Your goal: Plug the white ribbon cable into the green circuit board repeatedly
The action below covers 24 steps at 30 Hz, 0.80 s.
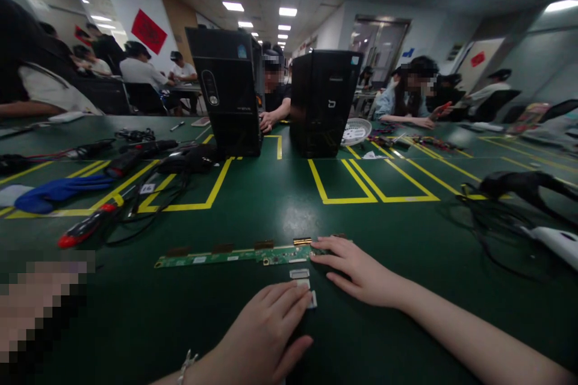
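A long, narrow green circuit board (244, 256) lies crosswise on the green table, with brown flexible tabs along its far edge. My right hand (361, 274) rests with fingers spread over the board's right end, which it partly hides. Just in front of the board are small pale, silvery rectangular pieces, one (299, 274) uncovered and another (314, 299) beside my left fingertips. My left hand (271, 319) lies palm down, fingers stretched onto these pieces and thumb apart. What is beneath its fingertips is partly hidden.
Two black computer towers (226, 90) (323, 102) stand ahead, with a person between them. Blue gloves (63, 191), a red-and-black screwdriver (88, 225) and cables lie left. A black cable bundle (487, 222) and a white device (557, 245) lie right. Yellow tape (347, 200) marks the table.
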Available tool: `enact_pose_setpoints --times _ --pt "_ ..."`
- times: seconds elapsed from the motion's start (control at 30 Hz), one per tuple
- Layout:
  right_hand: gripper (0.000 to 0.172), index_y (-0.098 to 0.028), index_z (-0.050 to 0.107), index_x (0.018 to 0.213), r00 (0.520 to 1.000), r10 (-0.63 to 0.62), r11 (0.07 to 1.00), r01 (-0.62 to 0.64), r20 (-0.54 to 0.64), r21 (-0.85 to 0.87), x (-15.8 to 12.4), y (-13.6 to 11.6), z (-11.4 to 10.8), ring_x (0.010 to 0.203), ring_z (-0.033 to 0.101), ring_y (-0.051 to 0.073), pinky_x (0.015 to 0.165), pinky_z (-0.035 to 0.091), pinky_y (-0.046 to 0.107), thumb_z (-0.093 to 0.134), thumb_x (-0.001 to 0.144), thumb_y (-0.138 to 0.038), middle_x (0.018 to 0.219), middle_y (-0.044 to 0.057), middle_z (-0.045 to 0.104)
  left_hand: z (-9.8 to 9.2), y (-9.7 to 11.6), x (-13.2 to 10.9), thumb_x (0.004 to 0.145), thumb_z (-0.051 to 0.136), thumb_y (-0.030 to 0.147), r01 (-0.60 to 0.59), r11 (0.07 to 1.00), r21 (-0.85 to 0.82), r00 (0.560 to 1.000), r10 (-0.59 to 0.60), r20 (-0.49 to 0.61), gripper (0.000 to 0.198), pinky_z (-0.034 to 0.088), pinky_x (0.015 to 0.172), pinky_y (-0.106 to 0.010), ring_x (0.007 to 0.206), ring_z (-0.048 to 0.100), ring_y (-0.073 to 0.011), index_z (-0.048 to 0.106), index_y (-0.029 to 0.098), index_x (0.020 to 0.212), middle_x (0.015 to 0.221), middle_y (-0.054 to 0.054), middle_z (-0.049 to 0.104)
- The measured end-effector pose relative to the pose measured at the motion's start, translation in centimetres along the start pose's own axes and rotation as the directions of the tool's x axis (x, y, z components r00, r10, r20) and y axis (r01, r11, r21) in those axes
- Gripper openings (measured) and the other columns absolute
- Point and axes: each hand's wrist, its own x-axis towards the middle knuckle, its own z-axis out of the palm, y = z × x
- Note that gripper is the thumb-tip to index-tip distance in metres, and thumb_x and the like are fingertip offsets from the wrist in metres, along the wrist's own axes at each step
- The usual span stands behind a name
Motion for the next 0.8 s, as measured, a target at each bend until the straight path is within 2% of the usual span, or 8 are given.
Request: enact_pose_setpoints --times 0.27,0.43,0.8 --pt "0.041 -0.028 0.049 0.139 0.996 0.048 0.999 -0.047 0.073 -0.007 -0.32 0.06 -0.19 0.140 0.035 0.023 0.116 0.027 0.053 0.046 0.098 -0.030 0.150 0.007 0.042 -0.29 -0.67 0.11 0.092 0.055 0.033 0.021 1.000 0.017 0.998 -0.022 0.062 0.053 0.047 0.105 -0.044 0.133 0.048 -0.0266 0.047 0.013 0.141 0.146 -0.010 0.050" --pt "0.042 -0.029 0.048 0.140 0.996 0.052 0.999 -0.052 0.071 0.001 -0.50 0.23 -0.04 0.140 0.034 0.024 0.116 0.028 0.053 0.046 0.098 -0.032 0.150 0.006 0.042 -0.60 -0.63 0.23 0.092 0.056 0.034 0.045 0.999 0.003 0.994 -0.045 0.101 0.055 0.045 0.106 -0.046 0.135 0.046 -0.0273 0.045 0.014 0.143 0.148 -0.010 0.048" --pt "0.044 -0.029 0.050 0.139 0.995 0.067 0.997 -0.069 0.070 0.017 -0.37 -0.04 -0.25 0.140 0.035 0.026 0.116 0.028 0.053 0.052 0.095 -0.036 0.148 0.006 0.046 0.01 -0.69 -0.07 0.096 0.049 0.029 0.028 0.999 0.041 0.997 -0.031 0.071 0.051 0.042 0.109 -0.045 0.136 0.045 -0.0266 0.044 0.012 0.143 0.150 -0.009 0.046"
